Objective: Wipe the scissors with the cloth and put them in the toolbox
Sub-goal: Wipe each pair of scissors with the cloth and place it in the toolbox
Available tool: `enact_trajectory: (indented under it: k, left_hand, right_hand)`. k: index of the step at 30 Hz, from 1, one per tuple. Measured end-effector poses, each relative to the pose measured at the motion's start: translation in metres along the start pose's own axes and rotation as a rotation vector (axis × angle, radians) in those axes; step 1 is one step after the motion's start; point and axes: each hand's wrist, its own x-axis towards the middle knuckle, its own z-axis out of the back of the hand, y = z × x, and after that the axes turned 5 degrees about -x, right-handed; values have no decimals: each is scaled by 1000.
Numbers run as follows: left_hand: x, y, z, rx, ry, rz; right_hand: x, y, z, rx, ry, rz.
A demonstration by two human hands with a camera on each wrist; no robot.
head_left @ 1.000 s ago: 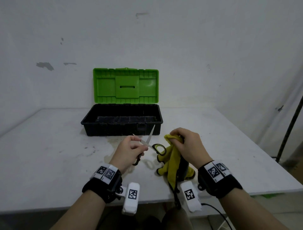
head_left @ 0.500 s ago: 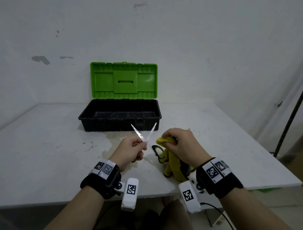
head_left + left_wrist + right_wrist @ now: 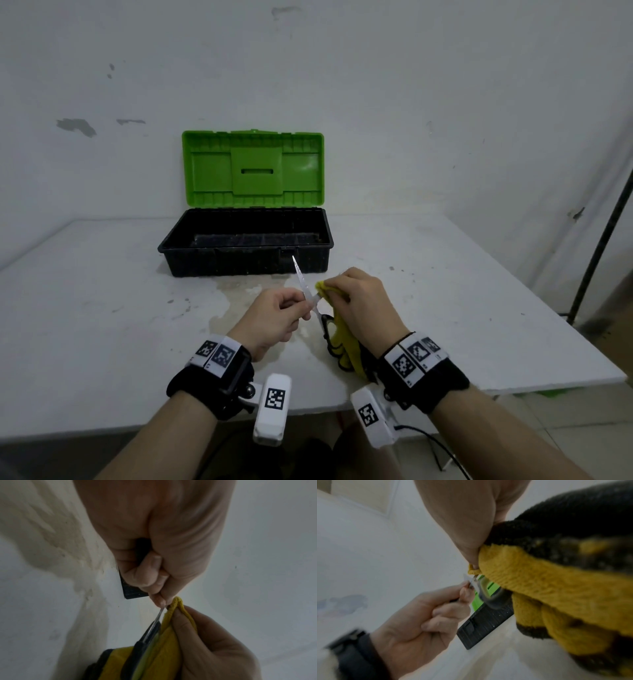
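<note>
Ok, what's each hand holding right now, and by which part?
The left hand pinches the scissors by a blade, tip pointing up. The right hand holds the yellow cloth bunched at its top fold, against the scissors.

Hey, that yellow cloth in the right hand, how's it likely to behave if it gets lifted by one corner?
Probably floppy: the cloth droops in folds below the right hand. Its pile looks thick and fuzzy, so likely grippy, not slippery. It bunches against the scissors, so it should conform readily.
</note>
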Motion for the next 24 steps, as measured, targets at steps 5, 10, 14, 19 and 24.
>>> enact_trajectory:
  k: [5,10,14,19,24]
  left_hand:
    - [1,3,2,20,-17,18]
    - [3,1,-1,10,-20,-1]
    - [1,1,-1,-2,8,-10]
    - [-1,4,3,-17,6,13]
    - [0,-1,2,-3,-1,-20]
  right_hand:
    - [18,-23,18,-25,-109,-178]
    - [0,4,11,55,58,-2]
    - [-8,3,3,10,56,32]
    - [11,-18,14,22,-133,-105]
    - [-4,3,8,55,-3,30]
